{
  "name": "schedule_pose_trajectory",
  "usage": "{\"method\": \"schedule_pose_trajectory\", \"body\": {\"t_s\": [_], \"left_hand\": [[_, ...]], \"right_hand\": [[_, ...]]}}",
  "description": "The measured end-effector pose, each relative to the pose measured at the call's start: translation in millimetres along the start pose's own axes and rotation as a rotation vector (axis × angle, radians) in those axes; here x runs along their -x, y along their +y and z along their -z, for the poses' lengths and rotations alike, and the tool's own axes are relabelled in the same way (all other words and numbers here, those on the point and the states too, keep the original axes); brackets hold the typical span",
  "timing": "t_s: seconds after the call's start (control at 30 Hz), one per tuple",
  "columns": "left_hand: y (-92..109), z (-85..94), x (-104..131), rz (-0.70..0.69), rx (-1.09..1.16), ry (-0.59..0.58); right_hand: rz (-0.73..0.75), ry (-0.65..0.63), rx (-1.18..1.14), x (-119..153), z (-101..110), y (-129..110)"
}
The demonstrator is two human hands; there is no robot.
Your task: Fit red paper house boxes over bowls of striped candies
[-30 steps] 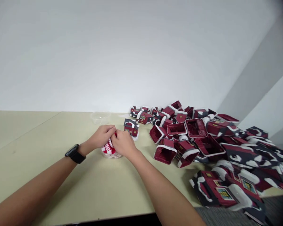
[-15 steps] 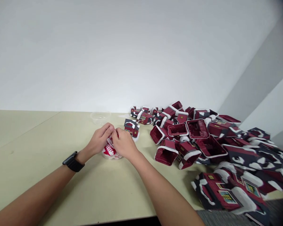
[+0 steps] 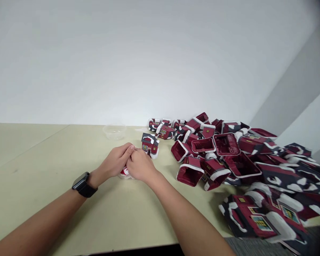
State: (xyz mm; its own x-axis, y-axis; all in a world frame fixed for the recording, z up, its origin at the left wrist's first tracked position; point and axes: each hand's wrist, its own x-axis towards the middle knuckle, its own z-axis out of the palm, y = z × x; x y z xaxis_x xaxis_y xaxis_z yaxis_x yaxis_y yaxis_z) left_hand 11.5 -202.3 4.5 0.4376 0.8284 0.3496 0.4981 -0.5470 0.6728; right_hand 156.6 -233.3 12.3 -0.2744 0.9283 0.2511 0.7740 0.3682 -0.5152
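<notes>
My left hand point(image 3: 115, 161), with a black watch on its wrist, meets my right hand point(image 3: 140, 165) in the middle of the table. Both are closed, fingers curled inward and thumbs nearly touching. Whatever they pinch is hidden behind the knuckles. Just under them is a clear round plastic container point(image 3: 126, 176) holding red-and-white pieces point(image 3: 124, 171), mostly covered by the hands. A small dark-red toy house point(image 3: 150, 144) with a snowy roof stands upright just beyond my right hand.
Another clear plastic bowl point(image 3: 114, 132) sits near the wall. Dark-red houses point(image 3: 226, 144) with white snow trim lie heaped across the right side, several tipped to show hollow undersides. One large house point(image 3: 261, 217) lies near the table's front right edge.
My hands have closed in over the container, covering more of the red-and-white pieces. My right hand's fingers are more curled. The view has shifted slightly.
</notes>
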Motion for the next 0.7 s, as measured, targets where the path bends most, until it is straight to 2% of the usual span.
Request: {"method": "schedule_pose_trajectory", "body": {"t_s": [0.2, 0.53, 0.7], "left_hand": [[-1.1, -2.1, -0.3, 0.055, 0.031, 0.049], [-2.8, -3.6, -1.1, 0.047, 0.066, 0.110], [-0.3, -3.5, -0.1, 0.074, 0.104, 0.083]], "right_hand": [[-0.040, 0.013, 0.031, -2.8, -2.3, -0.5], [-0.071, 0.018, 0.037, -1.4, -1.4, -4.6], [-0.115, 0.024, 0.062, 0.1, 0.2, -7.7]]}}
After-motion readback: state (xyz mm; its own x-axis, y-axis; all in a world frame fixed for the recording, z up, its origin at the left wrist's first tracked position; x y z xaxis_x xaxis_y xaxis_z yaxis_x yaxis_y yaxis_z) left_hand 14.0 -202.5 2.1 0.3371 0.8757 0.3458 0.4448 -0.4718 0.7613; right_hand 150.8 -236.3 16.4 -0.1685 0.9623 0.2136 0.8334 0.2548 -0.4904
